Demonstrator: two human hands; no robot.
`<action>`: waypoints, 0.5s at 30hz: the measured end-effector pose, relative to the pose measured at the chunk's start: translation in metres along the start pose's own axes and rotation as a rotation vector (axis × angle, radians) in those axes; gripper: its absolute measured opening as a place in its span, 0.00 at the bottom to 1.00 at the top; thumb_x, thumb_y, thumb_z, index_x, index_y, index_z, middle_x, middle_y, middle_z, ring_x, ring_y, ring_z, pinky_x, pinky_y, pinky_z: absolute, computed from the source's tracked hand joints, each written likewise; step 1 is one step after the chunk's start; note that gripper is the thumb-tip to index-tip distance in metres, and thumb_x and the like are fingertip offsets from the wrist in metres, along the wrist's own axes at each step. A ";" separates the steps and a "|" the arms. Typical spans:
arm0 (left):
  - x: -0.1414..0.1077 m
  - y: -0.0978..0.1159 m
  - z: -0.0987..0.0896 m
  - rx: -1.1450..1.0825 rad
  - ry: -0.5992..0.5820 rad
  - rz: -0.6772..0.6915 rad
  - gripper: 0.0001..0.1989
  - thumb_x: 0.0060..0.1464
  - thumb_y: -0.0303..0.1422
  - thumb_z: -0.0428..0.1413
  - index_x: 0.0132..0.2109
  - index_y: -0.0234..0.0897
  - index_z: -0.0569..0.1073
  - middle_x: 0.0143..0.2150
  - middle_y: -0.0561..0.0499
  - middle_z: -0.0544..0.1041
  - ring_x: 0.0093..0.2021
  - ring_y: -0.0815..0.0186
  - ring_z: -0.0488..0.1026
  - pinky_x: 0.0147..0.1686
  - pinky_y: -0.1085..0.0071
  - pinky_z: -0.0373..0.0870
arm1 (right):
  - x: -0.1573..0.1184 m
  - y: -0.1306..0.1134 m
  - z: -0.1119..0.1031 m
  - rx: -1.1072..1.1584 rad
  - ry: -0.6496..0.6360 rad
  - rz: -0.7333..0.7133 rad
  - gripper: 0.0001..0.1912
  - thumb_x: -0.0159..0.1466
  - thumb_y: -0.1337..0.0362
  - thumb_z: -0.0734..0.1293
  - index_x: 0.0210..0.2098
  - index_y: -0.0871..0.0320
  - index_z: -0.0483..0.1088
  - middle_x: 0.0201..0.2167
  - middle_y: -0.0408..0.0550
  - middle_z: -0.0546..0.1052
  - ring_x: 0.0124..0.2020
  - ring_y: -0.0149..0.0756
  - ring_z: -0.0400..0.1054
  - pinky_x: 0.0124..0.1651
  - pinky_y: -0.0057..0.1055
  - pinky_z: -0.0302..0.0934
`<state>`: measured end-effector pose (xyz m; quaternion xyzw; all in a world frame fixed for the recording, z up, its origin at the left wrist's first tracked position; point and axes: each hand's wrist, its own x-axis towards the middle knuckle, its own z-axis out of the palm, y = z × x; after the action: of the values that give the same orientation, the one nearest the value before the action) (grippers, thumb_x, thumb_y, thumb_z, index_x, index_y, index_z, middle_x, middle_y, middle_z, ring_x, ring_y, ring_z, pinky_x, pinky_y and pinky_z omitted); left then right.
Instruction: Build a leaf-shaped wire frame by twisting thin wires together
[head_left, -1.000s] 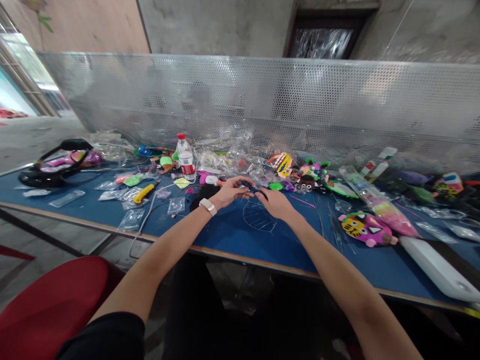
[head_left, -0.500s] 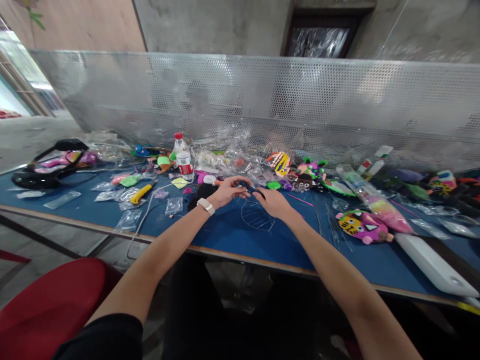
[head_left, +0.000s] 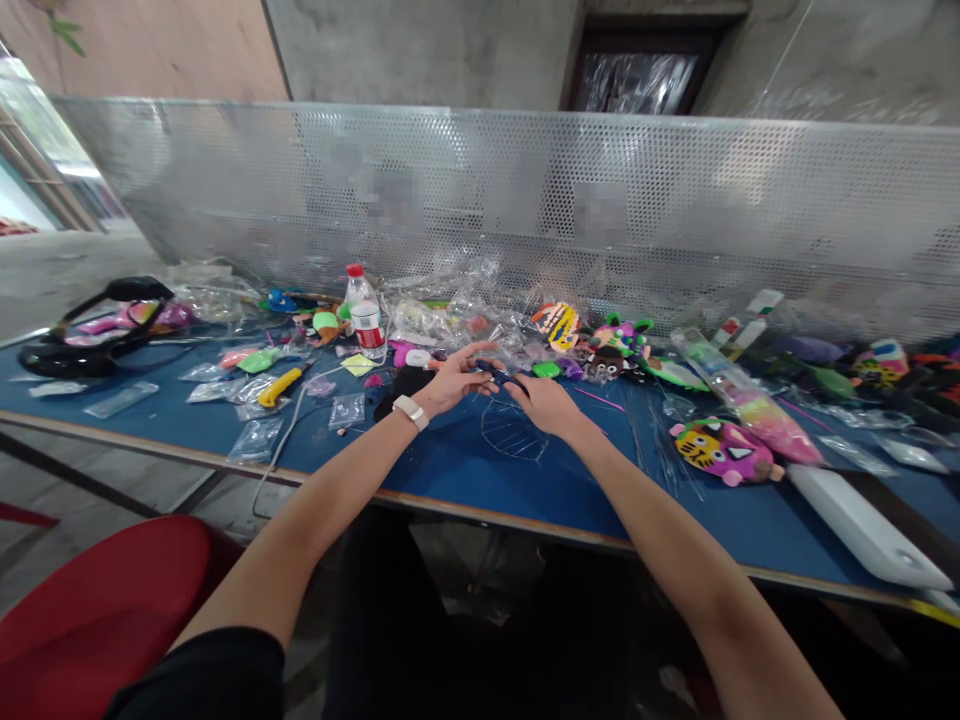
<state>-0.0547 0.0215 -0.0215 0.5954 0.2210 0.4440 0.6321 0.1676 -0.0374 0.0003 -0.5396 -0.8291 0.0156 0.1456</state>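
Observation:
Over the middle of the blue table, my left hand (head_left: pixel 452 384), with a white band on its wrist, pinches a small dark piece (head_left: pixel 498 374) by thumb and finger. My right hand (head_left: pixel 550 404) comes from the other side, its fingers closed on the same dark piece. What the piece is cannot be made out; the fingers hide part of it. Just below the hands, thin pale lines (head_left: pixel 516 432) form a rounded, ribbed outline on the tabletop. A black lump (head_left: pixel 409 384) lies beside my left wrist.
Around the blue table (head_left: pixel 480 490) lie a yellow cutter (head_left: pixel 280 387), a red-capped bottle (head_left: pixel 365 310), clear plastic bags (head_left: pixel 256 440), a pink-and-yellow clay mask (head_left: pixel 724 452) and a long white case (head_left: pixel 866 525). A perforated metal panel (head_left: pixel 480 190) stands behind. A red stool (head_left: pixel 112 590) is at lower left.
The upper fingers of my left hand have lifted slightly. Both hands stay at nearly the same spot with the dark piece between them.

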 end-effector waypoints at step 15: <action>0.001 -0.001 0.000 0.013 0.017 -0.011 0.26 0.50 0.30 0.71 0.57 0.36 0.79 0.51 0.42 0.83 0.33 0.66 0.83 0.34 0.69 0.79 | 0.001 -0.001 0.000 -0.006 -0.015 0.005 0.23 0.81 0.51 0.54 0.52 0.58 0.75 0.46 0.56 0.85 0.48 0.46 0.80 0.44 0.31 0.61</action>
<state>-0.0534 0.0228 -0.0222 0.5945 0.2325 0.4439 0.6289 0.1661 -0.0371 0.0003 -0.5420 -0.8288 0.0176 0.1376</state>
